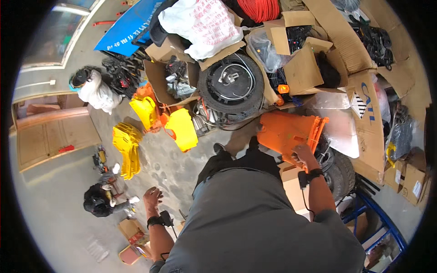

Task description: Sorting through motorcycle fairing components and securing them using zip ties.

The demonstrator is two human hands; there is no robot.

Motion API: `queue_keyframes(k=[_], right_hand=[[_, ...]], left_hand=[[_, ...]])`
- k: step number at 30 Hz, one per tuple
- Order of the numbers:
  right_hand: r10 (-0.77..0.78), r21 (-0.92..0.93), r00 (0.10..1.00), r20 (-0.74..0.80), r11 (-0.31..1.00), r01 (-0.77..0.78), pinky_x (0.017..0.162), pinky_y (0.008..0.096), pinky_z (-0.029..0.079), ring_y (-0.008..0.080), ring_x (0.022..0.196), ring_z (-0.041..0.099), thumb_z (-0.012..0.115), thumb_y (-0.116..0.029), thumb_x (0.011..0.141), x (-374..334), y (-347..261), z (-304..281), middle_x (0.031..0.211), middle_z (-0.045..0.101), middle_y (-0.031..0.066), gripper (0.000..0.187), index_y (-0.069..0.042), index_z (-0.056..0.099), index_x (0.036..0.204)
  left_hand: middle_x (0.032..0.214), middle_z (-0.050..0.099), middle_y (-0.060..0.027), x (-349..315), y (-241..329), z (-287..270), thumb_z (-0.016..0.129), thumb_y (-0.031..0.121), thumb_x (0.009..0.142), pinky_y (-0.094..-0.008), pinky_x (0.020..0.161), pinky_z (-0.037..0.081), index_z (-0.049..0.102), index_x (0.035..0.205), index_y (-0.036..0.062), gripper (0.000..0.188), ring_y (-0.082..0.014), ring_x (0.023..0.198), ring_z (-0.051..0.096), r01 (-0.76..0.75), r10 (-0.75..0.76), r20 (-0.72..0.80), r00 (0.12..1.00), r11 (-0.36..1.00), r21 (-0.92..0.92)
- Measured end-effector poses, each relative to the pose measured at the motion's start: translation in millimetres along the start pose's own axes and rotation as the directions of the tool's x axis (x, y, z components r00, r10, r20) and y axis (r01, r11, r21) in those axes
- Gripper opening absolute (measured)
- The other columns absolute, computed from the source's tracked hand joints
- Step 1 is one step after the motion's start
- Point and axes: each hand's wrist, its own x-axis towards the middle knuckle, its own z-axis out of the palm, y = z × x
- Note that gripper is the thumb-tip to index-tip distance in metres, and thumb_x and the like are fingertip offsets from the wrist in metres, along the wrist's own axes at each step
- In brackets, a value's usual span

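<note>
Head view, only one: your R hand (304,157) is down at the orange moulded part (287,134), fingers curled in at its lower RH corner, nr the ridged edge. Looks like contact, but can't make out if the fingers are clamped round the edge or just resting on it. Your L hand (153,196) is out to the side, fingers loosely bent, nothing in it, well apart from the orange part.

Step in hand, as I'd judge it: handling the orange part one-handed w/ your R. Next move prob. calls for a sure hold on that edge; for anything more than a tilt or drag, bring the L across too, as a piece this broad could swing off one corner.

Position: the part is directly fwd of your R hand and a bit L of it, on the RH side of the floor (159,168), right of your feet. A tyre (343,175) is just beyond its RH edge, so mind the snag. Past its far LH corner there's the wheel (231,82) amid boxes; yellow stack (127,148) is over toward the floor's LH side, nearer your L hand.
</note>
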Motion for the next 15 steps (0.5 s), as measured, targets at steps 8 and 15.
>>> queue_keyframes(k=[8, 15], right_hand=[[-0.044, -0.148, 0.991, 0.13, 0.987, 0.063, 0.048, 0.0244, 0.042, 0.0119, 0.054, 0.053, 0.057, -0.023, 0.09, 42.6, -59.0, 42.6, 0.068, 0.058, 0.004, 0.019, -0.004, 0.058, 0.088], [-0.112, -0.346, 0.984, 0.14, 0.925, 0.154, 0.05, 0.026, 0.044, 0.013, 0.06, 0.056, 0.056, -0.023, 0.089, 71.0, -89.1, 70.2, 0.075, 0.059, 0.006, 0.019, -0.005, 0.059, 0.09]], left_hand=[[0.087, 0.069, -0.0131, -12.3, -66.0, -15.4, 0.061, 0.017, 0.087, -0.0301, 0.049, 0.048, 0.057, 0.121, -0.0014, 0.039, -0.0202, 0.066, 0.067, 0.137, -0.137, -0.008, 0.991, 0.99, -0.033], [0.085, 0.068, -0.0125, 14.4, -94.3, -21.4, 0.061, 0.016, 0.088, -0.0301, 0.048, 0.047, 0.057, 0.12, -0.0013, 0.036, -0.0198, 0.062, 0.065, 0.208, -0.206, 0.03, 0.978, 0.975, -0.076]])
